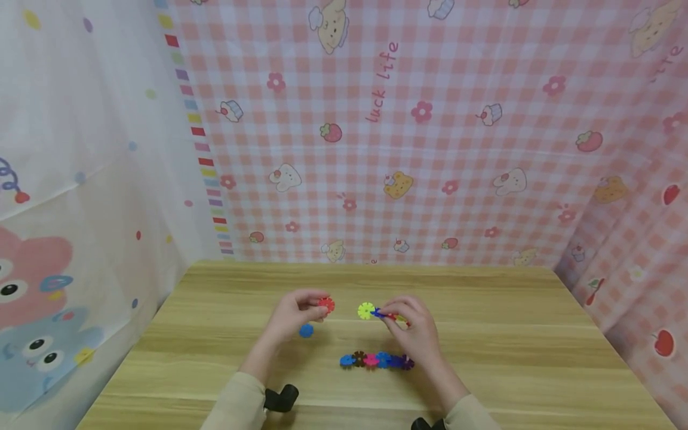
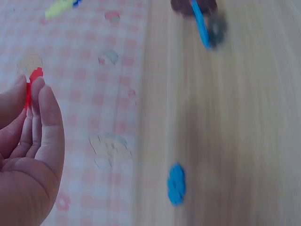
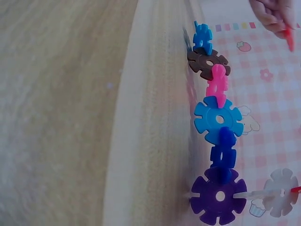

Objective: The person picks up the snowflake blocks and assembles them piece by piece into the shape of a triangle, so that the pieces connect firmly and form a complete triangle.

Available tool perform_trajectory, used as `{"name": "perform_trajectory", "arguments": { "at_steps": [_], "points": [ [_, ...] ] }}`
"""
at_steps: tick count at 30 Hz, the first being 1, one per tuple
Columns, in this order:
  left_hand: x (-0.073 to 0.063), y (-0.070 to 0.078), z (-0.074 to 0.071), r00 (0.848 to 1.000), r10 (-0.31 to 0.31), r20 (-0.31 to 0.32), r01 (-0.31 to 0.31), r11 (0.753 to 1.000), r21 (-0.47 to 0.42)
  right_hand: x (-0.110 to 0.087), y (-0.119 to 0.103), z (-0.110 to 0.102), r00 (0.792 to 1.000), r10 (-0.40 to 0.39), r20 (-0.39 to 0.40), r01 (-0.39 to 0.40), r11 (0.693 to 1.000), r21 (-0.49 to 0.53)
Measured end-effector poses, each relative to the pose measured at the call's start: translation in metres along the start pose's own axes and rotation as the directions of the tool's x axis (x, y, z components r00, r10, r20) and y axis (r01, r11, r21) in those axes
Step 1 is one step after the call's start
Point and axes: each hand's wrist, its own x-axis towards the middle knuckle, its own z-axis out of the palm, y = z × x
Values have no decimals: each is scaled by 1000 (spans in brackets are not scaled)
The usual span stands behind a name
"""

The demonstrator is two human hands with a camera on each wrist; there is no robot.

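Note:
My left hand pinches a red notched snowflake disc between thumb and fingertips, above the table. To its right, my right hand pinches a chain of linked snowflake discs by a dark blue disc. A yellow-green disc ends this chain, facing the red one across a gap; red and yellow pieces show behind the fingers. Nearer me runs a row of joined discs: blue, brown, pink, blue, dark blue and purple. Whitish discs lead off the purple one in the right wrist view.
A loose blue disc lies on the wooden table just below my left hand. Black wrist mounts sit by both sleeves. Behind the table hangs a pink checked cloth, with a white patterned cloth at the left.

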Motion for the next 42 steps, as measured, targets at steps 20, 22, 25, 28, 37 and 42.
{"name": "perform_trajectory", "arguments": {
  "at_steps": [20,22,25,28,37,42],
  "points": [
    [3,17,40,1000,-20,0,20,999,-49,1,-4,-2,999,-32,-14,32,999,7],
    [3,17,41,1000,-22,0,22,998,-55,2,-4,-2,999,-33,-15,33,999,11],
    [3,15,43,1000,-15,5,15,998,-66,1,-3,-2,1000,-28,-6,28,1000,2],
    [3,14,45,1000,-11,7,12,997,-76,2,-3,-2,999,-36,7,36,999,-28],
    [-1,16,55,1000,-9,-12,8,989,-145,5,-3,-1,996,-79,39,83,989,-121],
    [-3,19,62,999,0,-45,-8,982,-189,7,-4,1,997,-74,33,77,989,-130]
  ]
}}
